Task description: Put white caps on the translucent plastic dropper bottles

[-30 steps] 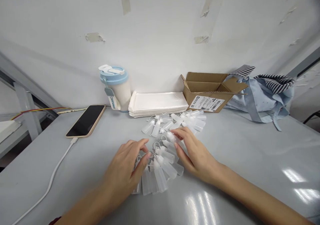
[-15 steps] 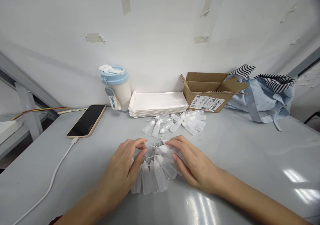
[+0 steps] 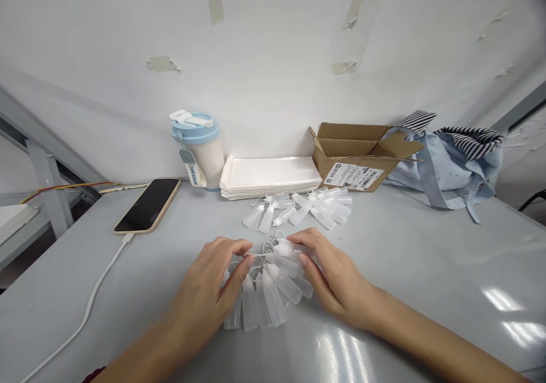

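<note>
A fan of several small translucent squeeze bottles [image 3: 267, 298] lies on the grey table [image 3: 405, 258] between my hands. My left hand [image 3: 211, 289] rests on the fan's left side, fingers curled, thumb and forefinger pinched near the bottle tips. My right hand [image 3: 330, 278] holds one small bottle [image 3: 285, 250] sideways at the top of the fan, fingers closed round it. A second pile of the same bottles [image 3: 302, 207] lies farther back.
At the back stand a blue-lidded cup [image 3: 198, 147], a stack of white trays [image 3: 268, 175] and an open cardboard box [image 3: 356, 155]. A blue and striped cloth bag [image 3: 452, 161] sits at the right. A phone [image 3: 147, 205] on a white cable [image 3: 85, 309] lies at the left.
My right hand drew back from the far pile toward the near fan with one bottle. My left hand stayed on the fan, fingers closing slightly.
</note>
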`<action>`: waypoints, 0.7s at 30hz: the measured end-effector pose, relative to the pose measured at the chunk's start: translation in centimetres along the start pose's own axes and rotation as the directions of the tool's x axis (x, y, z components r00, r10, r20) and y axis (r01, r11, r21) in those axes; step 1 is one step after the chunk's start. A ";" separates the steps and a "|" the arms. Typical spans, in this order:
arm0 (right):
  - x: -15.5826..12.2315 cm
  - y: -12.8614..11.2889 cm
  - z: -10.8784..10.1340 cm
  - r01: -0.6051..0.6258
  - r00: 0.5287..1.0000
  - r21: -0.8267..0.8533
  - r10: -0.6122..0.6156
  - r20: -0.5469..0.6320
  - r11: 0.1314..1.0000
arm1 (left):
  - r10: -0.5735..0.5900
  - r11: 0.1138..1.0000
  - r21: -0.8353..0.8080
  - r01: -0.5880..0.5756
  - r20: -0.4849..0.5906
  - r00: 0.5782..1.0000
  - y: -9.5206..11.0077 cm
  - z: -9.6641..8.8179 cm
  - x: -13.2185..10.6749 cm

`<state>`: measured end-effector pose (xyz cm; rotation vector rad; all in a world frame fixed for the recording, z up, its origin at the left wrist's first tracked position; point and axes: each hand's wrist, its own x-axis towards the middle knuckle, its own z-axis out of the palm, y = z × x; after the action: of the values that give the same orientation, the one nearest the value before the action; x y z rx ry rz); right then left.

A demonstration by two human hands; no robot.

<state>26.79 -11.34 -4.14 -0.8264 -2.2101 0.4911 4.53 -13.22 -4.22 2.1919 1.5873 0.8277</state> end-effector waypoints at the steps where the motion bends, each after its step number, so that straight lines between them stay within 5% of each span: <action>1: 0.0 0.0 0.0 0.003 1.000 -0.003 -0.003 -0.007 1.000 | 0.004 1.000 0.003 -0.004 0.005 1.000 0.0 0.0 0.0; 6: 0.0 0.2 -0.1 -0.004 0.999 -0.023 0.003 -0.035 1.000 | 0.043 0.999 0.013 -0.043 -0.002 0.999 0.2 -0.1 0.1; 16: -0.4 -0.1 0.4 -0.004 1.000 0.007 0.005 -0.027 1.000 | 0.339 0.934 -0.114 -0.339 -0.018 0.940 0.5 0.2 0.2; 21: -0.3 -0.2 0.3 -0.010 1.000 0.031 0.009 0.011 0.999 | 0.341 0.935 -0.104 -0.339 0.002 0.940 0.4 0.0 -0.3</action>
<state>26.64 -11.70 -4.38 -0.8197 -2.2041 0.5348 4.79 -13.65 -4.08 2.4264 1.1404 0.9542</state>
